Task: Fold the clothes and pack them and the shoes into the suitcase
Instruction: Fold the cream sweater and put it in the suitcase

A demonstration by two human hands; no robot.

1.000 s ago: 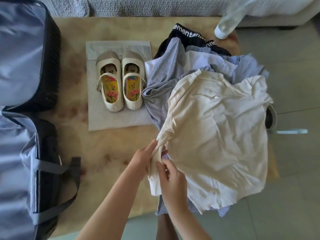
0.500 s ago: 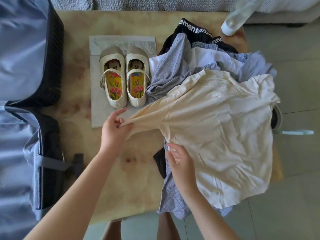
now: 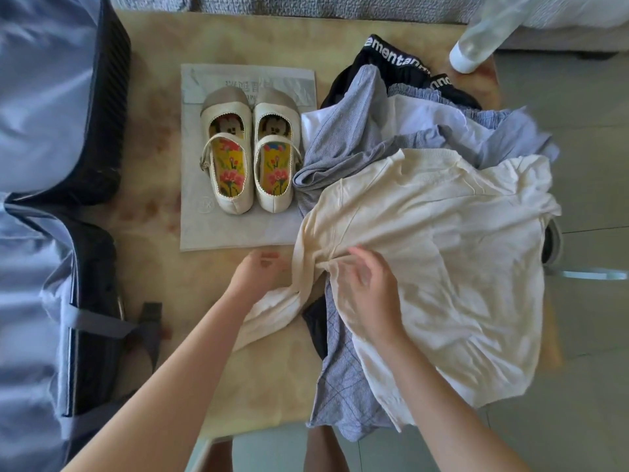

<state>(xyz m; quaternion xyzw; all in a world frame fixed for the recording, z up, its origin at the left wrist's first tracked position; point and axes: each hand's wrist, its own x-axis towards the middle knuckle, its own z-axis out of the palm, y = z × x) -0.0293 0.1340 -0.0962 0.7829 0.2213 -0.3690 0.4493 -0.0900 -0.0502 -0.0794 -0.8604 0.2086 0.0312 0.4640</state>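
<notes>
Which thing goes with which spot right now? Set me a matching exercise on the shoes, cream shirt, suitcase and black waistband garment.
Things:
1. shoes
2. cream shirt
3. suitcase
4. black waistband garment

Places:
a. lying open at the left side of the table
b. far end of the clothes pile, partly covered
c. side by side on a grey sheet
d. topmost on the clothes pile, near side

Pairs: 1-c, 2-d, 3-a, 4-b.
</notes>
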